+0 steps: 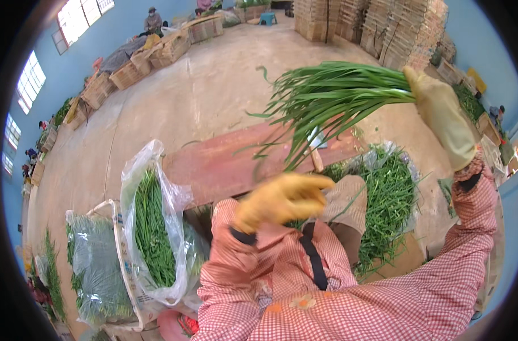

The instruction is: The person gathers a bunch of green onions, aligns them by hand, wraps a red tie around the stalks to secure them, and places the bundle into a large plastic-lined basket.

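Note:
My right hand, in a pale cream rubber glove, is raised at the right, closed round the white stem ends of a bunch of garlic chives. The long green leaves hang to the left over a reddish board. My left hand, in an orange-yellow glove and blurred by motion, hovers in front of my body near the board's front edge. Its fingers stretch out to the right and nothing shows in them. Partly behind the leaf tips, a knife with a wooden handle lies on the board.
Loose green leaves are heaped at my right. On my left stand an open clear plastic bag of greens and a plastic-wrapped pack of greens. Stacked wooden crates rise at the back right; filled crates line the left wall, with people beyond.

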`<state>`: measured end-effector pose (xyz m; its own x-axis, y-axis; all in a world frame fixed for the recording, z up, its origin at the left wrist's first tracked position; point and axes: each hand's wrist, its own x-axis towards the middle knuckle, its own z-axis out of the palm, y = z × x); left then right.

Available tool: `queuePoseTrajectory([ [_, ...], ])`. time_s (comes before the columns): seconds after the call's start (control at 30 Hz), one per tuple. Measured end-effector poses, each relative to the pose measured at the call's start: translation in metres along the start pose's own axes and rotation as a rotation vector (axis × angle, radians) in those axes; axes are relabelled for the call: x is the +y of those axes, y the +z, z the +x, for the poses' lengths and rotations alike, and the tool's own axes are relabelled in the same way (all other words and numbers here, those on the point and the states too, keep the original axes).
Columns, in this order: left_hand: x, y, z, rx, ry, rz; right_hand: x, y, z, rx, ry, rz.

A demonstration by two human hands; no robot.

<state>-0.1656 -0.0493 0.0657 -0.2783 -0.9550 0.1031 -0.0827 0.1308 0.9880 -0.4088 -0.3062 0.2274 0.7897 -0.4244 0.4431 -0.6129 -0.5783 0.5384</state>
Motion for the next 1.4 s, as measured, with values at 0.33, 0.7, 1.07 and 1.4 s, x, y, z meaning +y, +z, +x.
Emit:
queuePoseTrajectory([
  [0.33,-0.039,0.015,0.122,0.393,0.564,-1.058,-0.142,0.021,0.022,0.219,-0.008,-0.269],
  [0.7,-0.041,-0.059,0.044,1.05,0.58,-0.889,-0.264,0.018,0.022,0.424,-0.198,0.023],
  [1.07,-0.002,-0.1,0.017,1.135,0.553,-0.543,-0.284,0.06,0.009,0.511,0.072,0.481],
  [1.4,-0.008,-0.141,-0.035,1.058,0.37,-0.396,-0.238,0.125,-0.002,-0.303,-0.158,1.067],
])
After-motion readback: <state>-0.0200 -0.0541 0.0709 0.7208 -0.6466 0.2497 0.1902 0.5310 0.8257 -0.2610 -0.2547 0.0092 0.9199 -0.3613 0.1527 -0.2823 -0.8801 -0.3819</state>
